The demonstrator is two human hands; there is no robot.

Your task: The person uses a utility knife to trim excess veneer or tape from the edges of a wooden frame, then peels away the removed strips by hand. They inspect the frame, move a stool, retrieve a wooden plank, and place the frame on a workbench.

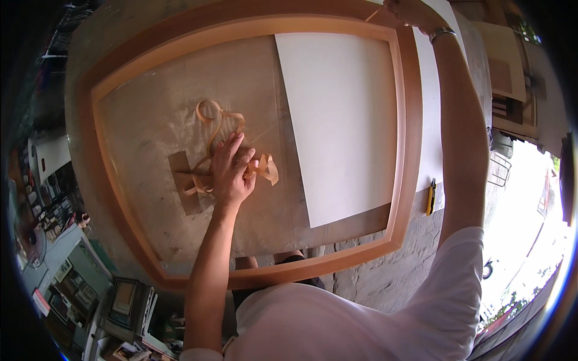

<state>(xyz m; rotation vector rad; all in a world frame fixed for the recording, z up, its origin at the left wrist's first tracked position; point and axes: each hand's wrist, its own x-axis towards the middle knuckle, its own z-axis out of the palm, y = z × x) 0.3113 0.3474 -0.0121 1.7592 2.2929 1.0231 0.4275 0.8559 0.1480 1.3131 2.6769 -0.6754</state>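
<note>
A large brown picture frame [411, 120] lies on the worktable. Inside its opening, my left hand [232, 177] reaches down onto a tangle of curled, thin brown tape-like strips [267, 169]. Its fingers bend over the strips, and loops stick out ahead of the fingertips and on both sides. My right hand [415, 13] is at the frame's far right corner, a band around its wrist. Its fingers are pinched together, with a thin brown strip [373, 15] showing at them; the picture's rim cuts off part of this hand.
White board [343, 126] shows through the frame's right half. A flat brown piece [179, 162] lies left of the strips. The yellow-and-black utility knife [431, 197] rests outside the frame, at right. Shelves with framed pieces [123, 301] stand at lower left.
</note>
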